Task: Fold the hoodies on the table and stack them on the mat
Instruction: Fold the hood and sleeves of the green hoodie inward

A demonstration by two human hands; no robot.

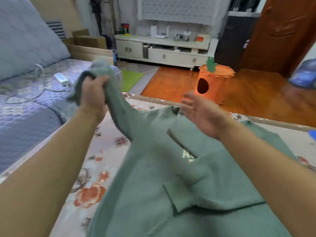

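A: Where is the hoodie?

B: The sage-green cotton hoodie (153, 177) lies spread on the pale floral-printed mat (95, 168). Its body covers the middle and the near part of the mat. One cuffed sleeve is folded across the chest, and pale printed letters show just beside it.

A: And the hands?

B: The left hand (94, 93) is raised above the far left corner of the mat. Its fingers are curled tightly around the end of the other sleeve, and this sleeve goes up from the hoodie's shoulder to the fist. A bit of cloth hangs over the top of the fist.

A: Does the right hand hold anything?

B: No. The right hand (201, 113) hovers above the hoodie's far edge, with the palm turned to the left and the fingers straight and spread. I cannot tell if it touches the cloth.

A: What is around the mat?

B: To the left of the mat is a grey-blue quilted bed cover (25, 108), with a white remote control (61, 79) and a white cable on it. Beyond the mat's far edge stands an orange carrot-shaped felt basket (213, 82) on the wooden floor, and further behind is a cream low cabinet (162, 48).
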